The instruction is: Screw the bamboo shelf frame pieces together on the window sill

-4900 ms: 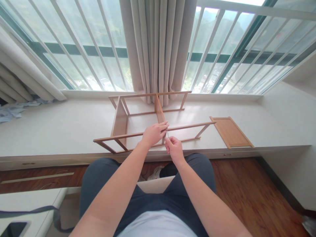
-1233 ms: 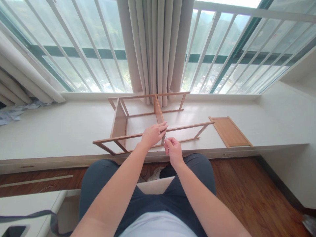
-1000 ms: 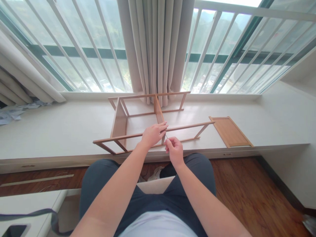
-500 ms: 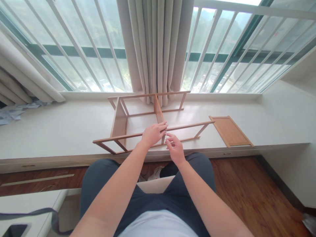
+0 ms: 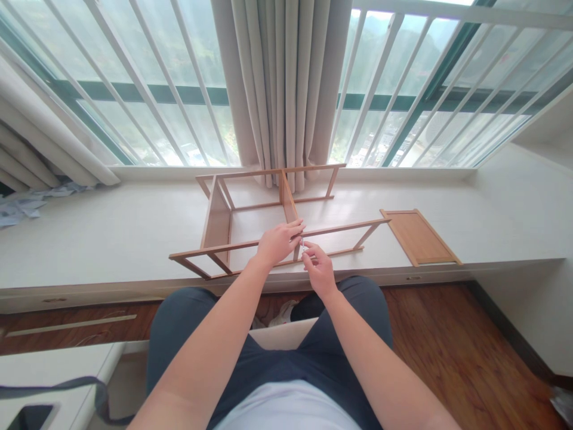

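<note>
A wooden shelf frame [image 5: 216,220] lies on its side on the white ledge, with one shelf board at its left and another across the middle. My left hand [image 5: 276,245] is closed over the near rail where the middle board meets it, fingers reaching toward the far side. Just below and to the right, my right hand [image 5: 319,269] pinches a thin silvery tool [image 5: 303,243], which points up at that joint. The tool's exact kind is too small to make out, and my left fingers partly cover the joint.
A loose wooden panel [image 5: 419,236] lies flat on the ledge [image 5: 98,239] to the right. Behind the frame hang grey curtains [image 5: 277,89] between barred windows. At lower left stands a white table [image 5: 58,361] with a dark strap [image 5: 54,387]. My knees are close under the ledge's front edge.
Almost nothing differs. My right hand and the silvery tool have shifted very slightly; my left hand stays on the rail.
</note>
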